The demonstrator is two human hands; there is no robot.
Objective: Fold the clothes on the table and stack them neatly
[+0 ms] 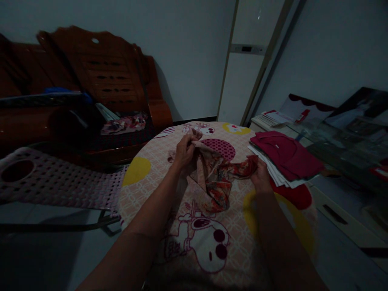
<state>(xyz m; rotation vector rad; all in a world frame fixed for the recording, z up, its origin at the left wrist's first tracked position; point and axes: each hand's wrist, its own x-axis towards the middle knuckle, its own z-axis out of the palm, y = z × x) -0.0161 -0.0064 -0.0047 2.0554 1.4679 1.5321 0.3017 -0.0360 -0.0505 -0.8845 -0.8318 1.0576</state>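
Observation:
A crumpled piece of patterned fabric, pinkish with red and orange print, is stretched between my hands above the round table; its kind, garment or scarf, I cannot tell. My left hand pinches its upper left part, with a bit of cloth poking up beyond the fingers. At the other end, my right hand grips a reddish corner. The middle of the cloth hangs in loose folds down to the tablecloth. Just beyond my right hand lies a stack of folded clothes, dark pink on top and white below.
Behind on the left stands a carved wooden bench with patterned cloth on its seat. A woven chair is at the table's left. A tall white air conditioner stands at the back, and a glass-topped cabinet is on the right.

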